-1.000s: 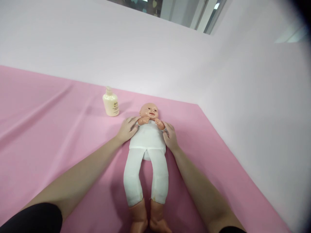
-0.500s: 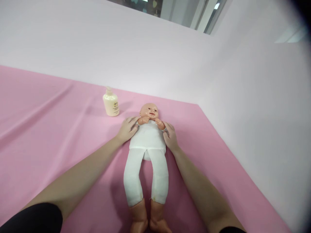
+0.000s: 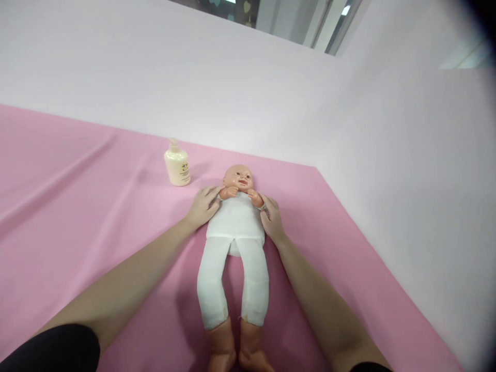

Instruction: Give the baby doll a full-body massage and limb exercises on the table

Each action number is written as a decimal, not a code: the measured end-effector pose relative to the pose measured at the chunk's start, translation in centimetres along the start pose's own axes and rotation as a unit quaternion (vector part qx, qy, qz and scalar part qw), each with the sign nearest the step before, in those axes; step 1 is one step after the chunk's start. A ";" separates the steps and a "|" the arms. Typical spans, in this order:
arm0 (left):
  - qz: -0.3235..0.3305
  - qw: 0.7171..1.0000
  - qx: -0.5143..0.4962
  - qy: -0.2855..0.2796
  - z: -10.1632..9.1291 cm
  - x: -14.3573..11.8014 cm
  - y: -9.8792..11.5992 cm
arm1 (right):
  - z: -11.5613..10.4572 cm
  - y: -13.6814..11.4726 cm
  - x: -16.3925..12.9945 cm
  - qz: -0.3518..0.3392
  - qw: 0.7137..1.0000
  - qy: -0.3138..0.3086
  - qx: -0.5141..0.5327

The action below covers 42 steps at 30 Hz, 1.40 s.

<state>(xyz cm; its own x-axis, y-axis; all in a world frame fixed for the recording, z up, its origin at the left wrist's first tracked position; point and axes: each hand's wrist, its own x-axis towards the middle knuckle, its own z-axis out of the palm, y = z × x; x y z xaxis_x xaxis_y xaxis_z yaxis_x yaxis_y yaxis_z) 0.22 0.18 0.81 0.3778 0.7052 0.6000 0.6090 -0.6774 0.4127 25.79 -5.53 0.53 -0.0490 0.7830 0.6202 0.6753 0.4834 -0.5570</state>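
Note:
A baby doll (image 3: 235,219) in a white cloth top and trousers lies on its back, head away from me and bare feet toward me. My left hand (image 3: 203,206) is closed around the doll's arm on the left side, thumb against its white top. On the other side, my right hand (image 3: 271,214) grips the doll's other arm just below its small hand. Both doll hands are bent up near its chin. Parts of my fingers are hidden behind the doll's arms.
A cream pump bottle (image 3: 177,168) stands upright beyond my left hand. Beneath everything is a pink sheet (image 3: 96,206) with creases at the left. White walls (image 3: 248,93) rise at the back and right, with a window (image 3: 287,20) at the top.

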 end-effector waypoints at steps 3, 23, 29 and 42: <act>-0.001 1.000 0.002 0.000 0.0 0.0 0.0 | 0.0 0.0 0.0 -0.002 1.000 -0.001 0.000; -0.003 1.000 0.002 -0.005 0.0 0.0 0.0 | 0.0 0.0 0.0 0.004 1.000 -0.005 0.000; -0.008 1.000 -0.006 -0.004 0.0 0.0 -0.1 | -0.1 -0.2 0.0 0.007 1.000 -0.006 0.002; -0.003 1.000 0.000 0.007 0.1 0.0 -0.3 | 0.0 -0.1 0.0 0.005 1.000 0.000 0.006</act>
<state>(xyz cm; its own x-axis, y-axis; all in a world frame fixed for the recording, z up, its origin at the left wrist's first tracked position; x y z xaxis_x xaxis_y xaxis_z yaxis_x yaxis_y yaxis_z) 0.12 0.43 0.62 0.3643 0.7067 0.6065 0.6114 -0.6728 0.4167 25.72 -5.62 0.60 -0.0423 0.7880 0.6142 0.6663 0.4804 -0.5703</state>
